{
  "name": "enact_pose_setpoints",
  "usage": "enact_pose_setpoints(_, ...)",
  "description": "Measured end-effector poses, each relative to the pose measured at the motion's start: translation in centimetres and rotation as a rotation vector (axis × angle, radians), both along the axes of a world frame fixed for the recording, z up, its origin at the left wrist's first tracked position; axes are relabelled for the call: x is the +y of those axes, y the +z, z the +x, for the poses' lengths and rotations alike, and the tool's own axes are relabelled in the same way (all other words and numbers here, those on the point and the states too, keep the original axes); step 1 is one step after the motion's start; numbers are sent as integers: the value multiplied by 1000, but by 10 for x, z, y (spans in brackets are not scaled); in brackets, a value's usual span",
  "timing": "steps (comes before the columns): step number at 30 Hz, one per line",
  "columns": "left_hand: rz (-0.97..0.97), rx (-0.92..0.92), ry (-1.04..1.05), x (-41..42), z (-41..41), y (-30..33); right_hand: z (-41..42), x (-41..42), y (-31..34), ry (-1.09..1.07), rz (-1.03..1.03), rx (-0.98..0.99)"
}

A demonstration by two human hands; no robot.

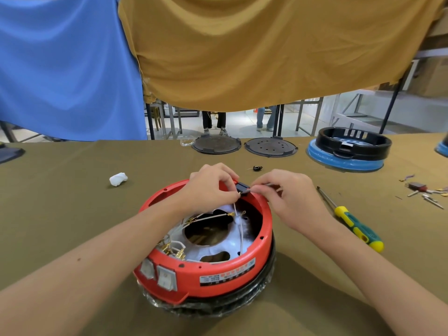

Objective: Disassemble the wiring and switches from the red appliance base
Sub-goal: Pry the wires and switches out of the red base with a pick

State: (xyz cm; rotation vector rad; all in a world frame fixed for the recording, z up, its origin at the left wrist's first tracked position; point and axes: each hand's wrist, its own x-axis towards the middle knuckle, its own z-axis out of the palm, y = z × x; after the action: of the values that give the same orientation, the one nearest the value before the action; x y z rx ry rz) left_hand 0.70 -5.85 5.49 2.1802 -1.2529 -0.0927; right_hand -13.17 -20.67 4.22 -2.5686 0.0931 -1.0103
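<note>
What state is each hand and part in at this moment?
left hand: pinching the black connector block
right hand: pinching the same block
black connector block: at far rim, wire attached
red appliance base: open, wiring exposed
two rocker switches: still mounted
screwdriver: lying unused

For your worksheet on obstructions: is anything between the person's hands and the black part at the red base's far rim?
Nothing visible. The left hand and right hand both already pinch the black part at the far rim of the red base; white wires hang below it.
</note>
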Motion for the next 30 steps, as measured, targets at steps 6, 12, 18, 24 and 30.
enact_pose_setpoints(6, -4, 20, 1, 0, 1, -1, -3, -5, -1, 50, 64, 67)
enact_pose_setpoints(12, -4, 27, -1, 0, 4, -2, -9, 6, -2, 70, -249, -18)
enact_pose_setpoints(18, 1, 25, -7, -2, 5, -3, -10, 7, -1, 86, -376, 15)
enact_pose_setpoints(24, 4, 22, -9, -2, 5, -2, -7, 7, 0, 52, -316, 32)
enact_pose_setpoints(30, 3, 10, -19, -2, 4, -1, -6, 7, -1, 43, -144, 5)
